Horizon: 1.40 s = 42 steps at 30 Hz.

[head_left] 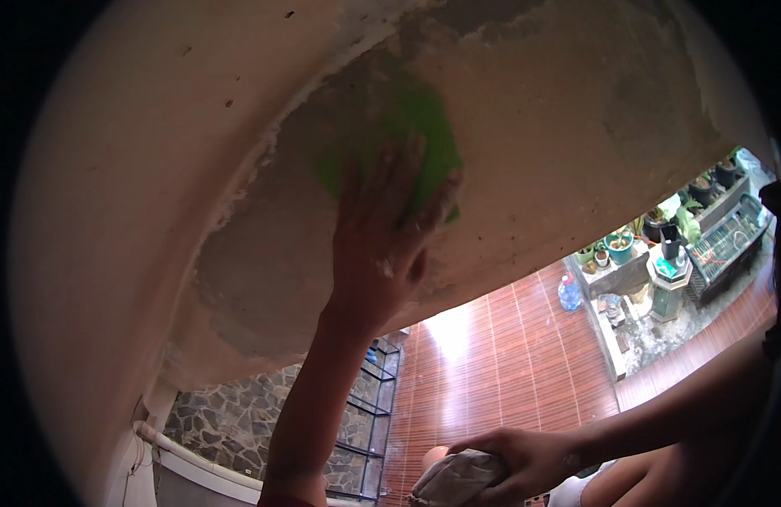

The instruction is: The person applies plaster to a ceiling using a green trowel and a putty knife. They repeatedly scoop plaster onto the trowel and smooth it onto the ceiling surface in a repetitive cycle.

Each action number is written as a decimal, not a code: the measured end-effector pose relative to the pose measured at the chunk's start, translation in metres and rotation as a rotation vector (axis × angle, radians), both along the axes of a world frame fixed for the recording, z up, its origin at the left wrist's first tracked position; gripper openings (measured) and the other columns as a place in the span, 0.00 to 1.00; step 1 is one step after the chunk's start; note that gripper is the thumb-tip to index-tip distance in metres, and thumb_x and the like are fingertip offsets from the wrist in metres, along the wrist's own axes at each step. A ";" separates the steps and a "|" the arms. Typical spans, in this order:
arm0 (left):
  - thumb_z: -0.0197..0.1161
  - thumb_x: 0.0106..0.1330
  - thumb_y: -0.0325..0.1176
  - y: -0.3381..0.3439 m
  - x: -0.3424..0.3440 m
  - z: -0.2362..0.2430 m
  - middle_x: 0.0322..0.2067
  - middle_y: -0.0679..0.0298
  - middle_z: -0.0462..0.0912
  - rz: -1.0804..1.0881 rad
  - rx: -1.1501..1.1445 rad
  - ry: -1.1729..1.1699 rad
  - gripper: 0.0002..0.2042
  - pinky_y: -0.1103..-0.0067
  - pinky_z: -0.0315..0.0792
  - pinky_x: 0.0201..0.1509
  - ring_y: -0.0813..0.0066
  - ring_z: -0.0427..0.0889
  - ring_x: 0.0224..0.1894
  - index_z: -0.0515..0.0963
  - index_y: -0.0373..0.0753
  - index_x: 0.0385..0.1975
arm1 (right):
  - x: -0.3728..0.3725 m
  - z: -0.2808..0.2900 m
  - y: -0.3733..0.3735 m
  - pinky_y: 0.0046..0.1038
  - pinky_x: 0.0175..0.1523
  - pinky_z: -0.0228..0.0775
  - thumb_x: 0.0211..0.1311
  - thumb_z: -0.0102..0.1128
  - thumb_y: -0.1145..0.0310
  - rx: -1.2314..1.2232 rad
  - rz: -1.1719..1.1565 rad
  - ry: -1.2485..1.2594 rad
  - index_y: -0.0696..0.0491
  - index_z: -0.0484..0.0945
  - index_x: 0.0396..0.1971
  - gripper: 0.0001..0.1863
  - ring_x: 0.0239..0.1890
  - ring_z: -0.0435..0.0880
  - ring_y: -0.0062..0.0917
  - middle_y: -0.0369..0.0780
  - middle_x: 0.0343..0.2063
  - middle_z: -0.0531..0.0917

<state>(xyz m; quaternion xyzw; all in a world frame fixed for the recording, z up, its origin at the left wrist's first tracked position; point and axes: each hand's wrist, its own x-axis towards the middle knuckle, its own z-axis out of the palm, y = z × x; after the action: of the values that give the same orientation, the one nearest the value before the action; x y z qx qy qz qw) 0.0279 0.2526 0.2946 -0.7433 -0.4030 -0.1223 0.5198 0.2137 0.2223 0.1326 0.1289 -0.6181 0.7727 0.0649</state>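
Raised overhead, my left hand (386, 198) presses a thin green flat piece (420, 127) against the plastered surface (559, 144). Its fingers lie spread along the green piece, and motion blurs both; whether it is a plastic spreader or a sheet I cannot tell. Grey, damp-looking patches with rough edges surround the hand. Down at the lower right, my right hand (526, 460) is closed around a crumpled whitish-grey bundle (462, 477), perhaps a bag or cloth. What is inside the bundle is hidden.
A pale curved wall or beam (120, 194) runs along the left. Below are a reddish striped tiled floor (492, 355), a black metal rack (378, 410) and a stone-patterned surface (230, 414). Potted plants (619, 243), a water bottle (569, 292) and a dark crate (729, 245) stand at right.
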 end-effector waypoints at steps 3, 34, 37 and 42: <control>0.52 0.53 0.18 -0.020 -0.002 -0.005 0.59 0.56 0.72 -0.025 -0.137 0.047 0.27 0.57 0.62 0.65 0.57 0.71 0.62 0.76 0.51 0.54 | -0.002 0.005 -0.003 0.26 0.50 0.71 0.49 0.67 0.72 0.001 0.016 0.055 0.59 0.76 0.46 0.22 0.42 0.79 0.21 0.39 0.39 0.82; 0.68 0.47 0.29 -0.012 0.001 0.031 0.62 0.63 0.69 -0.103 -0.074 0.238 0.28 0.58 0.55 0.71 0.65 0.66 0.65 0.76 0.53 0.53 | -0.002 0.003 -0.018 0.23 0.39 0.73 0.41 0.68 0.72 0.046 -0.055 0.171 0.59 0.77 0.37 0.19 0.32 0.79 0.17 0.36 0.30 0.82; 0.68 0.46 0.26 0.009 -0.007 0.053 0.62 0.60 0.68 -0.131 0.002 0.195 0.30 0.54 0.54 0.70 0.60 0.66 0.65 0.75 0.54 0.54 | -0.012 0.004 -0.017 0.25 0.51 0.71 0.51 0.67 0.73 0.131 0.028 0.080 0.58 0.76 0.46 0.20 0.43 0.79 0.21 0.38 0.40 0.82; 0.59 0.45 0.16 0.026 0.004 0.040 0.62 0.54 0.66 -0.059 0.089 0.087 0.37 0.53 0.56 0.68 0.51 0.64 0.64 0.71 0.52 0.60 | -0.013 -0.002 -0.015 0.25 0.52 0.70 0.51 0.66 0.73 0.041 0.049 0.085 0.58 0.76 0.46 0.20 0.44 0.79 0.21 0.39 0.41 0.82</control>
<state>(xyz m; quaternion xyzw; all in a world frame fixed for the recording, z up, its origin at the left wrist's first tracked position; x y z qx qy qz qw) 0.0323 0.2788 0.3350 -0.7356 -0.3518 -0.1229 0.5657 0.2005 0.2073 0.1308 0.1781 -0.6272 0.7550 0.0697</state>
